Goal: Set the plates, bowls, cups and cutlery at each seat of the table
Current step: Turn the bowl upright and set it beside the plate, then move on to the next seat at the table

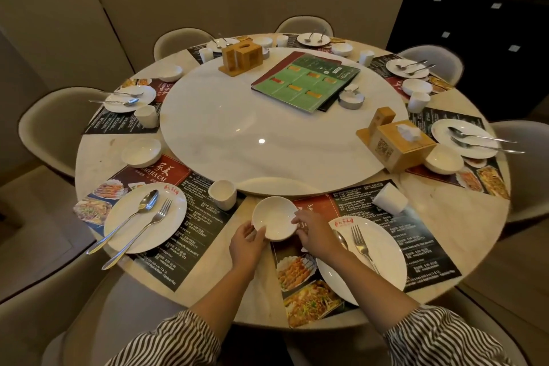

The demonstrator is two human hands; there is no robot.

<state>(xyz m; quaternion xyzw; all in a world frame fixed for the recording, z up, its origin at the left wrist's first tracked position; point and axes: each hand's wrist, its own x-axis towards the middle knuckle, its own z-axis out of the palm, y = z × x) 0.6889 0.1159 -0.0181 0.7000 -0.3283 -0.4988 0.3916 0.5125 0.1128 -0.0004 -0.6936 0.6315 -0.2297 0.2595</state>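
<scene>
A small white bowl (274,217) sits at the near edge of the round table (208,273), on the top left corner of the nearest placemat (421,252). My left hand (246,242) holds its left rim with the thumb over the edge. My right hand (312,233) touches its right rim with curled fingers. Right of the bowl lies a white plate (380,273) with a fork (361,244) and a partly hidden spoon (340,239). A white cup (389,197) lies tipped on its side beyond the plate.
The near left seat has a plate (145,217) with spoon and fork, a cup (222,194) and a bowl (141,152). Other seats carry similar sets. The lazy Susan (237,122) holds menus (306,80), two wooden tissue boxes (395,144) and an ashtray (350,98). Chairs ring the table.
</scene>
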